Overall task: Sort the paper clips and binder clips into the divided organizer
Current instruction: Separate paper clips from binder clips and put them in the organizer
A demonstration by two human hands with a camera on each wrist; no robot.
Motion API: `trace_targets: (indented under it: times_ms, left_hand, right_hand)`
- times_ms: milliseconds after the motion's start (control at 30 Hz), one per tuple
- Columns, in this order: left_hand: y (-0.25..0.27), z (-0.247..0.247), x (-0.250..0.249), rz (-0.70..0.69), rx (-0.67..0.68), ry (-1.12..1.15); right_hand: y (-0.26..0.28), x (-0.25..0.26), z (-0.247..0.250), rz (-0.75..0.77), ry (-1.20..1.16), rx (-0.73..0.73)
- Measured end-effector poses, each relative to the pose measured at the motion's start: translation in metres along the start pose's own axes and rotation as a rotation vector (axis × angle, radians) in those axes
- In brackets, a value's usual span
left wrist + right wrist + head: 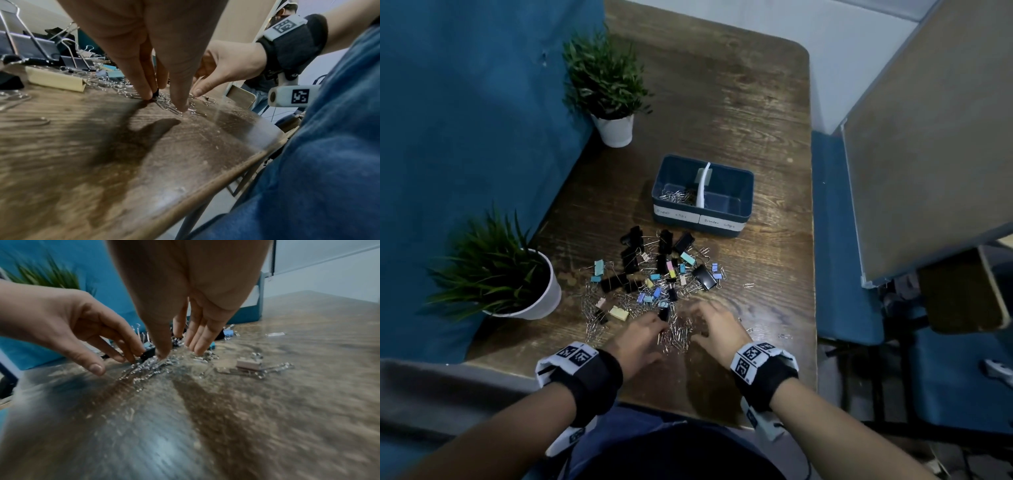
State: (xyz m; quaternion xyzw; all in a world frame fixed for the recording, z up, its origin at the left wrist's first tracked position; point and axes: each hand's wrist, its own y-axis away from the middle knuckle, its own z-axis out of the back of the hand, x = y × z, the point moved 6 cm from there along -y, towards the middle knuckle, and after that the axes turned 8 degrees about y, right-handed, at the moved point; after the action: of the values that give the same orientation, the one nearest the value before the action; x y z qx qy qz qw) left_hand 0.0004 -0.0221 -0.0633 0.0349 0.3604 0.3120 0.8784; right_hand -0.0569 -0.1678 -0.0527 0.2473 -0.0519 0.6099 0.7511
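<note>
A heap of silver paper clips (677,337) lies near the table's front edge, between my two hands. My left hand (659,329) has its fingers straight down on the heap, its fingertips (131,359) against a small black binder clip (147,353) and its thumb held apart. My right hand (697,322) touches the paper clips (148,366) with straight fingers and thumb, holding nothing. Behind lies a mixed pile of black and pastel binder clips (654,270). The dark blue organizer (743,209) stands beyond; its left compartment holds some paper clips (676,197).
Two potted plants stand at the left, one near (537,294) and one far (614,128), against a blue partition. A cream binder clip (55,80) lies left of my left hand. A few stray paper clips (784,336) lie to the right. A blue chair (846,274) stands beside the table.
</note>
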Motion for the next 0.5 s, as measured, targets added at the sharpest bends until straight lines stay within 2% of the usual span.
trace_targets:
  times_ms: [167, 367, 500]
  left_hand:
    - [-0.003, -0.012, 0.000, 0.027, 0.024, -0.037]
    - [-0.012, -0.010, -0.004, 0.111, -0.015, 0.114]
    - [-0.015, -0.008, -0.007, 0.136, -0.032, 0.059]
  right_hand:
    - [0.006, 0.014, -0.017, 0.050, 0.078, 0.091]
    - [-0.006, 0.029, -0.030, 0.038, 0.039, 0.049]
    - [-0.008, 0.033, -0.025, -0.017, 0.034, 0.022]
